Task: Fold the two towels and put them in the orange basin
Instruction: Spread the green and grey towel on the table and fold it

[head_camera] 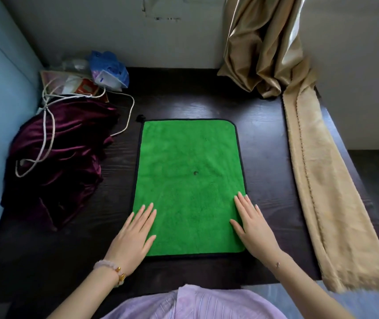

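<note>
Fingers (148, 212) flat on the green towel (188, 157)

Head view: left hand (135, 229) and right hand (250, 224) press its near corners, fingers straight and slightly apart. Spread flat on the dark table (264, 139), it looks soft, light and limp; pinching those near corners should lift it. Right of it lies a tan cloth (321, 180); no orange basin shows.

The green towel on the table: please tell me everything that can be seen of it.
The green towel is a bright green rectangle of fluffy, microfibre-like cloth with thin black edging and rounded corners. A small dark spot sits near its middle, and a black loop shows at its far left corner. It lies flat and unfolded on the dark table, long sides running away from the person. The left hand and right hand rest flat on its near corners.
</note>
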Tool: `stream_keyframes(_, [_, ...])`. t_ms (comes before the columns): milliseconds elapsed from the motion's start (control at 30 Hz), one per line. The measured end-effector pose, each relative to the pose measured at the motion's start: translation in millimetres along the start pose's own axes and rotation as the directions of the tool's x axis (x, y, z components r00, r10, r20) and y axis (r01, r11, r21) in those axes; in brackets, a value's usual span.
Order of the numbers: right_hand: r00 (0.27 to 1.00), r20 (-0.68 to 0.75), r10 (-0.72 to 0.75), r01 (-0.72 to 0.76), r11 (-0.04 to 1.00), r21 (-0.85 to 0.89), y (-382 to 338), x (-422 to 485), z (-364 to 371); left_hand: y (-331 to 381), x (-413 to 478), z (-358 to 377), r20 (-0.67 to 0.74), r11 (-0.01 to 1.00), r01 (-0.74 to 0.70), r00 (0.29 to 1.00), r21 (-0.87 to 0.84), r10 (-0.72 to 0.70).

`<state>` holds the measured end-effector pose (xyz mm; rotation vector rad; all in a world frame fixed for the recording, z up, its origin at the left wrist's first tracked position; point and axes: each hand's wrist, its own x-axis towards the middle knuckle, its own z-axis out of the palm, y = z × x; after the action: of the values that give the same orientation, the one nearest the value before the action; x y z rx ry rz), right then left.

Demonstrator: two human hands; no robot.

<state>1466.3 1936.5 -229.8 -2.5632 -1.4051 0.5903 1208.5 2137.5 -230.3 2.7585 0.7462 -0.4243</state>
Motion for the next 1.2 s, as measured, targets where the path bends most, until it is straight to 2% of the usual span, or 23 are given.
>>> stream_keyframes(233, [0.996, -0.076, -0.055, 0.051, 0.997, -0.053, 19.9, -67.6, 18.6, -13.1, -62.0, 17.5, -0.051, 0.999, -0.053, 0.997, 0.009, 0.053])
stream_keyframes(433, [0.988, -0.109, -0.110, 0.100, 0.991, -0.091, 19.8, -76.7, 20.5, -13.7, -66.4, 10.9, -0.093, 0.997, -0.068, 0.993, -0.032, 0.065])
stream_keyframes(600, [0.972, -0.163, -0.170, 0.155, 0.983, -0.098, 12.5, -71.9, 19.5, -13.5, -57.2, 8.0, -0.224, 0.993, -0.108, 0.970, -0.041, 0.096])
stream_keyframes(733, [0.959, -0.235, -0.162, 0.145, 0.986, -0.087, 9.1, -72.6, 21.0, -14.9, -49.8, 16.2, -0.366, 0.986, -0.166, 0.917, 0.013, 0.159])
stream_keyframes(867, [0.943, -0.274, -0.186, 0.169, 0.982, -0.083, 8.9, -70.7, 22.4, -16.1, -43.8, 16.2, -0.447, 0.979, -0.196, 0.871, 0.061, 0.203])
stream_keyframes(1133, [0.908, -0.374, -0.189, 0.143, 0.979, -0.148, 9.6, -59.2, 27.9, -13.6, -27.8, 10.2, -0.480, 0.980, -0.173, 0.855, 0.094, 0.197])
stream_keyframes(1200, [0.908, -0.375, -0.185, 0.134, 0.978, -0.160, 7.3, -53.6, 24.1, -14.4, -25.3, 7.7, -0.438, 0.982, -0.174, 0.879, 0.070, 0.187])
